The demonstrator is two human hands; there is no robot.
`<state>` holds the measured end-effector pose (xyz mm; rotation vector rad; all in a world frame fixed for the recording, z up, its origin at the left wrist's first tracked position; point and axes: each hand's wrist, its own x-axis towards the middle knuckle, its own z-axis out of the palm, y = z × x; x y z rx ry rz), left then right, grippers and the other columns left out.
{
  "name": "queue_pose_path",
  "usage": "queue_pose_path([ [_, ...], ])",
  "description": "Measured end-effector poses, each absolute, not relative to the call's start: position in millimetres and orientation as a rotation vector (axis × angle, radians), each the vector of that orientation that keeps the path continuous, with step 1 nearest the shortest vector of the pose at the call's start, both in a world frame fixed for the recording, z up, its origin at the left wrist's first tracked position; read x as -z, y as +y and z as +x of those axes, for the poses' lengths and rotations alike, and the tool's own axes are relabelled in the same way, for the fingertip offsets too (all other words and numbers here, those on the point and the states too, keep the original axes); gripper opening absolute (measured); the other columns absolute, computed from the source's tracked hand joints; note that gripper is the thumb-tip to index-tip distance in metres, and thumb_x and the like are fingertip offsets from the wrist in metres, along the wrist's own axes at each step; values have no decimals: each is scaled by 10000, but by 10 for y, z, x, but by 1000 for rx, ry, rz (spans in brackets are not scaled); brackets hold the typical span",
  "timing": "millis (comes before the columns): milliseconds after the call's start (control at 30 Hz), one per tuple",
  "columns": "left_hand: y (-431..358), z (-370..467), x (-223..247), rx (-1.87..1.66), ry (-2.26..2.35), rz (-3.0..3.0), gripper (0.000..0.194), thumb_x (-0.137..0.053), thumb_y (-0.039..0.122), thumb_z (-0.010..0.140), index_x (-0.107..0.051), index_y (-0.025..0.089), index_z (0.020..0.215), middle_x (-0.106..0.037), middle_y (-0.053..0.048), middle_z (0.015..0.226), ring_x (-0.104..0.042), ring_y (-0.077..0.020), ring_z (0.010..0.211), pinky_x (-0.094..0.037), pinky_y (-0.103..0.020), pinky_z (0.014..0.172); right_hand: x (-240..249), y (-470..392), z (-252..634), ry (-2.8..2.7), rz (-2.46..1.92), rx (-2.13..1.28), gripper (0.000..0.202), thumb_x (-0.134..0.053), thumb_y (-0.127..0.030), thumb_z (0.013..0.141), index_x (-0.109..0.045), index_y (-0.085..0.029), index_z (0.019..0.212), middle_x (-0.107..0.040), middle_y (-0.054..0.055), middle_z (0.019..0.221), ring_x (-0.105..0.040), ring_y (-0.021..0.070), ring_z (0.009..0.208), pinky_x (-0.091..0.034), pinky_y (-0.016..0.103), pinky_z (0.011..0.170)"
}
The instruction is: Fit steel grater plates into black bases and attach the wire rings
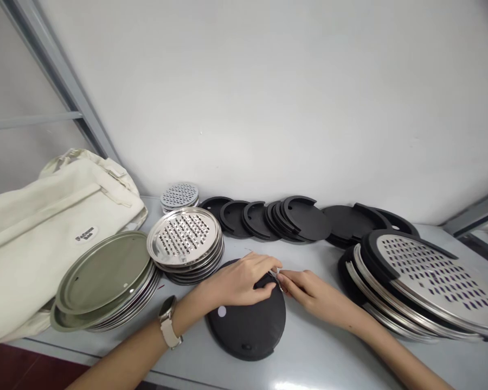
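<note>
A round black disc (248,330) with a pale dot lies on the grey table at the front centre. Over its upper part is my left hand (252,279), wearing a watch at the wrist, with thumb and index finger closed on a small shiny piece at the disc's upper right edge. From the right, my right hand (303,292) pinches the same small piece, its fingertips meeting those of the left. The piece is too small to name, and my left hand hides part of the disc.
Metal grater plates (185,238) and green plates (106,273) are stacked on the left, beside a cream bag (57,216). Black discs (309,219) line the wall. Large grater plates (435,271) stack on the right of the table (321,352).
</note>
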<state>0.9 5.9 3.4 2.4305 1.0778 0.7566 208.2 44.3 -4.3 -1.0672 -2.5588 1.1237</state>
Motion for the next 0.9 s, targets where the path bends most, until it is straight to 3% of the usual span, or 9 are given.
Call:
queue_pose_path([
  [367,54,1,-51,-742,1069,2400,311,-530,148,851,-482,202,1153,-603,-56,1065,-542,-202,1048,-439,-324,923,19,442,2087,-2584,-1030,-1111,405,-313,-429,975,-433,-177,682,-340,-52,576,-302,91,528,-231,233,495],
  [600,62,-1,-53,-733,1049,2415,337,-529,135,842,-474,198,1169,-597,-61,1081,-542,-201,1054,-429,-330,949,11,433,2095,-2638,-984,-1098,264,-382,-274,929,-380,-186,680,-322,-68,556,-271,80,507,-213,219,473],
  [900,57,2,-56,-715,1059,2417,305,-518,130,844,-479,199,1138,-592,-63,1052,-544,-208,1028,-434,-331,913,-9,427,2084,-2638,-987,-1093,226,-378,-228,908,-393,-185,687,-337,-64,560,-285,81,510,-226,216,479],
])
